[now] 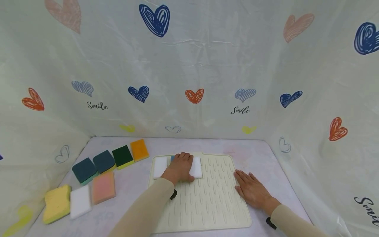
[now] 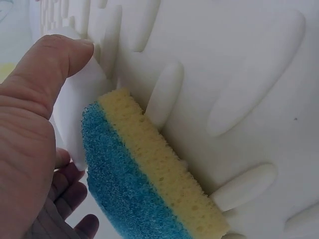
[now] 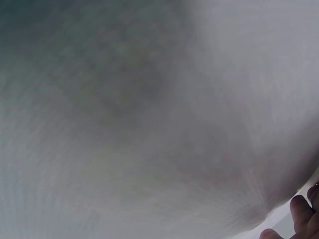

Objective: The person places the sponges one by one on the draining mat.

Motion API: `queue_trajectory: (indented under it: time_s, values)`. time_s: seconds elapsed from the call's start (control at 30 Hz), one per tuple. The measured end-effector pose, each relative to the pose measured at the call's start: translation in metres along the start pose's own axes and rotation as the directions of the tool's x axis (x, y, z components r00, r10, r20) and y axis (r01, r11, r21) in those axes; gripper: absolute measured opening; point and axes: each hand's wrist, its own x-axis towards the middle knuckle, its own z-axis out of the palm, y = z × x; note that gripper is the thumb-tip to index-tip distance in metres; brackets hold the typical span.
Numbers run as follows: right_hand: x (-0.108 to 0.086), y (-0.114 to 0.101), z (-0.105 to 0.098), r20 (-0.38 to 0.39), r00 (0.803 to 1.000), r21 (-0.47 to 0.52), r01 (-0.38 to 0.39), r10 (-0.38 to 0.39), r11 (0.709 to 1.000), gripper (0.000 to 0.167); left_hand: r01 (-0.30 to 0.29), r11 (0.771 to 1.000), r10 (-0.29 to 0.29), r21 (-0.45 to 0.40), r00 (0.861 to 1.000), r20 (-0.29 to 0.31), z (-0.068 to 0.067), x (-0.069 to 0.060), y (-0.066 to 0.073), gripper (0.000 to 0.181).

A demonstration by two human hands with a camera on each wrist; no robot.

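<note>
My left hand point(image 1: 180, 168) grips a white sponge point(image 1: 196, 168) on the upper left part of a cream ridged mat point(image 1: 210, 200). In the left wrist view, thumb and fingers lie on opposite sides of that white block. Just left of it is a blue-and-yellow scouring sponge point(image 2: 137, 169), mostly hidden under the hand in the head view. Another white sponge point(image 1: 160, 167) lies at the mat's left edge. With fingers extended, my right hand point(image 1: 253, 191) rests by the mat's right edge, holding nothing; its wrist view is mostly blurred.
Left of the mat, several sponges lie on the table: an orange one point(image 1: 139, 150), dark green-topped point(image 1: 122, 156) and blue-grey-topped ones point(image 1: 85, 170), a pink one point(image 1: 104, 187), a white one point(image 1: 81, 201) and a yellow one point(image 1: 57, 203). A heart-printed curtain point(image 1: 213, 72) surrounds the table.
</note>
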Motion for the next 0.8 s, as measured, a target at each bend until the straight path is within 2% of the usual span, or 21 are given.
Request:
queue_trajectory:
  time_s: [0.53,0.8]
  values:
    - [-0.0003,-0.0012,-0.0012,0.011,1.000,-0.011,-0.007,0.007,1.000,0.062,0.018,1.000,-0.018,-0.004,0.999,0.039,-0.0010,0.0007,0.0015,0.096]
    - [-0.0002,-0.0011,-0.0017,0.029,0.999,-0.018,-0.012,0.013,1.000,0.063,0.023,1.000,-0.023,-0.010,0.999,0.033,-0.0017,0.0003,0.0028,0.094]
